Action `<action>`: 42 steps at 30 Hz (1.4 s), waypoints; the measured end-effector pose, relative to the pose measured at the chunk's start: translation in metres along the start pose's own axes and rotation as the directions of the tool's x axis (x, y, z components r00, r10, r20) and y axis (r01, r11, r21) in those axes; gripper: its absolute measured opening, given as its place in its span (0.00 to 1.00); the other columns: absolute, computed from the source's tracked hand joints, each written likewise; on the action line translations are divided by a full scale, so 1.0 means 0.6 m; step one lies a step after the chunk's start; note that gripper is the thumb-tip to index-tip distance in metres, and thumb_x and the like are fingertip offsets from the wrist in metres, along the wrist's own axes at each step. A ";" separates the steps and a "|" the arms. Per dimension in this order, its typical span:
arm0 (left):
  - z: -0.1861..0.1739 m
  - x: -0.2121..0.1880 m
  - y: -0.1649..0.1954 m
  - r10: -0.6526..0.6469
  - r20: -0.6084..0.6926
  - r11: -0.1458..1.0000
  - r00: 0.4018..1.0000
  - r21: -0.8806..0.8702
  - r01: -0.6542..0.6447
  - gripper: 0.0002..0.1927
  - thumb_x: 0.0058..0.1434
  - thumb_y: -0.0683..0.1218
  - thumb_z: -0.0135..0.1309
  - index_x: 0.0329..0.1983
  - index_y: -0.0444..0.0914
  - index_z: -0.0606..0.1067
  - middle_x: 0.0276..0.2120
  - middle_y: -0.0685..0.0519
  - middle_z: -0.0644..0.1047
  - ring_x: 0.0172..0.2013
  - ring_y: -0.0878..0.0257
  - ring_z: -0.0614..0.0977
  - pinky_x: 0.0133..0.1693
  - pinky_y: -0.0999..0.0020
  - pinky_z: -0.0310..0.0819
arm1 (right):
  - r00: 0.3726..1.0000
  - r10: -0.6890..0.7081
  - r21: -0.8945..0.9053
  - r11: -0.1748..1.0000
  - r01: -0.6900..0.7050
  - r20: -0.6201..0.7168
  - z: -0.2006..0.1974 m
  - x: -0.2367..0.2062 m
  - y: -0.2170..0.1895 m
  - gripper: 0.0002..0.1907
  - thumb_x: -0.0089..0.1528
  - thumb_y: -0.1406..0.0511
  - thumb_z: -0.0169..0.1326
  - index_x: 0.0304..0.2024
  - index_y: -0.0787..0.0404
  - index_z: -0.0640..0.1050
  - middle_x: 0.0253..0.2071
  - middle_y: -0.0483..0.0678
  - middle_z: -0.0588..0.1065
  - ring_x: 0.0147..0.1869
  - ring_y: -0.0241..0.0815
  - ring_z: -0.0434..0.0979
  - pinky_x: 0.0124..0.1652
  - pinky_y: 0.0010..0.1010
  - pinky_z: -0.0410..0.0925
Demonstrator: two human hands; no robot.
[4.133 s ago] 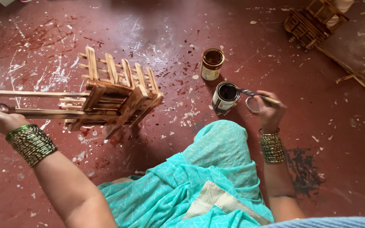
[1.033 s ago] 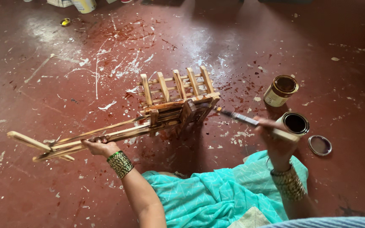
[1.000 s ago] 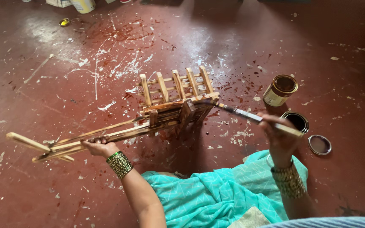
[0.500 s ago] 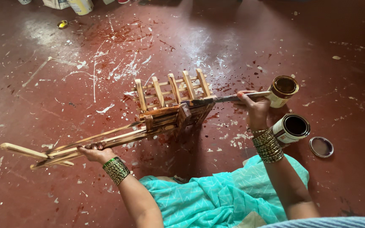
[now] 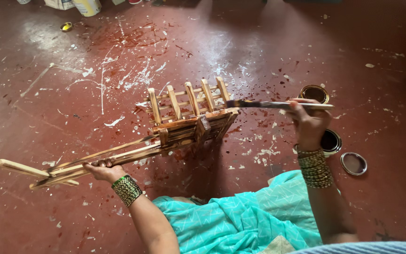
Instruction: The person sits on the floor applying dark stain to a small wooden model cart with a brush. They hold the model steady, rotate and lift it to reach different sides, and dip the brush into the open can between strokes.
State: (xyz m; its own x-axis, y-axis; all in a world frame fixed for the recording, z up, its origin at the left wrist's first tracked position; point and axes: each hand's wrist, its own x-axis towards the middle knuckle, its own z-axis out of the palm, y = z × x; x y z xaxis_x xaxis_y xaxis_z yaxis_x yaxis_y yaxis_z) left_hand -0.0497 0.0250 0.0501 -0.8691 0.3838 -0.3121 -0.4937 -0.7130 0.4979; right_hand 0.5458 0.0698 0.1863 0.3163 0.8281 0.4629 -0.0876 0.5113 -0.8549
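Head view, looking down at one person seated on a floor. One wooden frame (image 5: 184, 124) of slats and long poles lies tilted across the middle; every place below is given from it. Left hand (image 5: 100, 169) sits under its long poles, toward the near left end, fingers curled up around them in a firm grasp. Right hand (image 5: 308, 123) is to the right of the frame, fingers clenched around one paintbrush (image 5: 278, 105), held level, its dark bristle tip touching the frame's upper right corner. Each wrist wears a stack of bangles.

Two open tins stand right of the frame: one tin (image 5: 314, 93) just beyond the brush handle, and a second tin (image 5: 331, 141) partly hidden behind the right wrist, holding dark liquid, possibly varnish. One round lid (image 5: 353, 163) lies flat further right. Turquoise cloth (image 5: 240, 218) covers the person's lap, nearer than the frame.

The floor (image 5: 48, 103) is dark red, glossy, splashed with white and dark paint flecks. Far beyond the frame, at the top left edge, stand a pale bucket (image 5: 86, 6) and one small yellow cap (image 5: 65, 27).
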 end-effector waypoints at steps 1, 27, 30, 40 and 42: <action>-0.001 0.000 0.000 0.009 0.010 1.000 1.000 -0.001 -0.009 0.27 0.72 0.62 0.51 0.21 0.47 0.61 0.12 0.60 0.59 0.11 0.68 0.58 0.14 0.68 0.54 | 1.000 -0.020 -0.057 0.998 0.021 0.022 0.008 -0.001 -0.002 0.06 0.68 0.75 0.58 0.46 0.74 0.80 0.38 0.58 0.81 0.40 0.44 0.86 0.40 0.33 0.82; -0.004 0.005 0.002 0.042 0.007 0.997 0.999 0.068 -0.042 0.26 0.71 0.63 0.52 0.22 0.47 0.60 0.13 0.59 0.59 0.11 0.68 0.59 0.14 0.68 0.54 | 0.991 0.132 0.048 0.990 -0.134 0.039 -0.005 0.018 -0.012 0.06 0.65 0.76 0.59 0.44 0.72 0.80 0.41 0.55 0.81 0.41 0.37 0.84 0.41 0.24 0.78; -0.004 0.001 0.003 0.062 0.024 0.995 0.998 0.074 -0.063 0.27 0.70 0.64 0.51 0.22 0.47 0.60 0.12 0.60 0.58 0.11 0.68 0.60 0.13 0.67 0.56 | 1.000 0.024 -0.140 0.990 -0.025 -0.004 -0.016 -0.008 -0.028 0.07 0.66 0.74 0.61 0.46 0.71 0.81 0.36 0.56 0.81 0.35 0.37 0.81 0.32 0.25 0.74; 0.001 -0.004 0.006 0.043 0.024 0.998 0.999 0.043 -0.044 0.26 0.71 0.63 0.52 0.22 0.47 0.61 0.11 0.60 0.58 0.10 0.68 0.60 0.14 0.67 0.55 | 0.610 -0.472 -0.402 0.472 0.785 0.636 0.045 -0.203 -0.015 0.10 0.64 0.71 0.57 0.48 0.65 0.81 0.51 0.57 0.80 0.56 0.53 0.82 0.56 0.42 0.76; 0.003 -0.004 0.005 0.034 0.027 0.999 0.999 0.034 -0.035 0.27 0.71 0.63 0.52 0.22 0.47 0.61 0.11 0.60 0.59 0.11 0.68 0.60 0.13 0.67 0.54 | 0.532 -0.442 -0.365 0.410 0.836 0.723 0.046 -0.221 -0.008 0.15 0.60 0.70 0.56 0.49 0.68 0.80 0.54 0.59 0.79 0.59 0.56 0.80 0.59 0.46 0.74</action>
State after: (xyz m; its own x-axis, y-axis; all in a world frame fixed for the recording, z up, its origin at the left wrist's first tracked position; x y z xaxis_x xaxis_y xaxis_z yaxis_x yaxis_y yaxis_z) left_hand -0.0491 0.0230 0.0541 -0.8857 0.3750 -0.2735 -0.4641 -0.7056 0.5355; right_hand 0.4781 -0.0362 0.1357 -0.4756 0.3807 0.7930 0.5731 0.8180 -0.0490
